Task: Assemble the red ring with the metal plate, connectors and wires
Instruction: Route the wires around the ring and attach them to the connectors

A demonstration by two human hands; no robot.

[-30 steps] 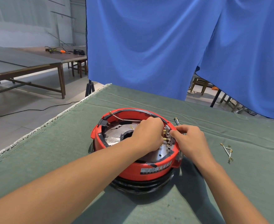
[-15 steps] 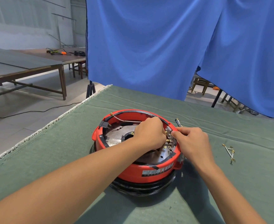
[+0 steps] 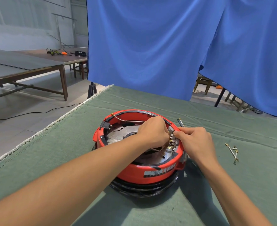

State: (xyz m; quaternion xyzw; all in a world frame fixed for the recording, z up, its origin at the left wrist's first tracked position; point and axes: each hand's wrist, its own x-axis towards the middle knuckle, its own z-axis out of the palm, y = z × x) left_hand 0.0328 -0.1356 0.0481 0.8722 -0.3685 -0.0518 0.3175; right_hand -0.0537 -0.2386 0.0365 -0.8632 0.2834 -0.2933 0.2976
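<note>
Red ring (image 3: 150, 172): round plastic housing, seated on a black base (image 3: 144, 188), middle of the green-covered table (image 3: 52, 160), near side towards the wearer. A white and black label (image 3: 159, 172) on its near wall carries print too small to read; no brand can be made out.

Metal plate (image 3: 118, 135): grey disc lying flat inside the ring, dark opening at its centre, partly hidden by the left forearm.

Connectors (image 3: 172, 141): row of small brass-tipped terminals on a grey strip along the ring's right inner edge.

Wire (image 3: 128, 121): pale lead with a brass end, running from the far-left rim towards the left hand.

Left hand (image 3: 152, 133): reaches over the plate, fingers curled down beside the terminal strip; what its grip encloses is hidden, so the hold cannot be told. Probably steadying a lead or the strip.

Right hand (image 3: 195, 141): outside the right rim, thumb and forefinger pinched closed on the far end of the strip, apparently pressing a lead home at that terminal.

Spare wires: one dark lead (image 3: 181, 122) just beyond the ring's far-right rim; a small white bundle with brass ends (image 3: 232, 151) well apart on the right, likely waiting their turn.

Surroundings: blue curtain (image 3: 150, 46) behind; wooden tables (image 3: 28, 67) far left.
</note>
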